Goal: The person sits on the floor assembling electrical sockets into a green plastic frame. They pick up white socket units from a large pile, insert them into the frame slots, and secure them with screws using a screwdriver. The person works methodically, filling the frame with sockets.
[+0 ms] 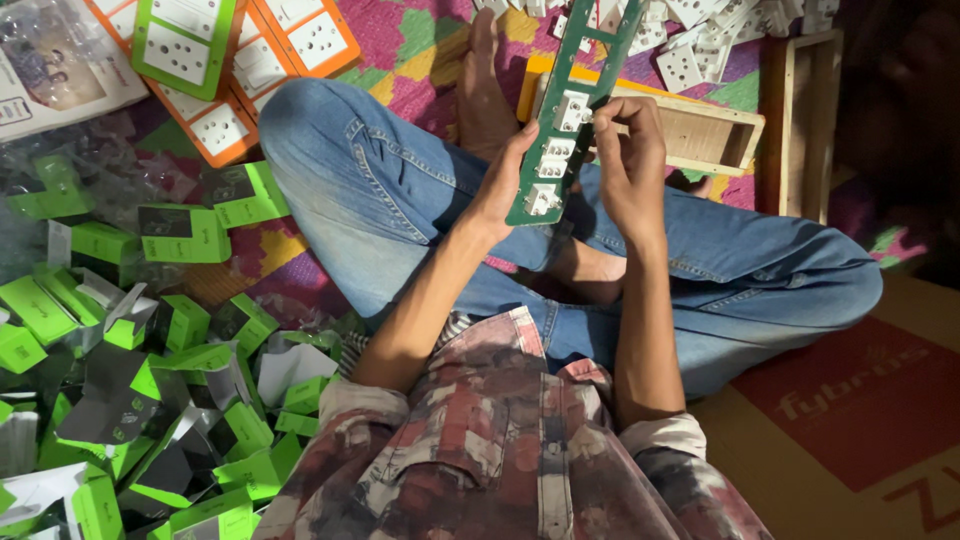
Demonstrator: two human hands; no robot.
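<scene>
At the upper centre of the frame, our left hand [500, 185] has a firm grip on a green frame [570, 105]. Our right hand [628, 160] pinches a white socket [572, 110] into it. Three sockets are seated; upper slots remain open. Green boxes [150, 340] fill the lower left.

Heap of small green cartons [150, 400] at left; orange-framed socket plates [255, 70] above; loose white sockets [700, 40] near wooden tray [700, 130]; brown cardboard [860, 420] lower right.

Long green frame [578, 95] tilted above lap; white sockets [556, 150] seated inside
</scene>
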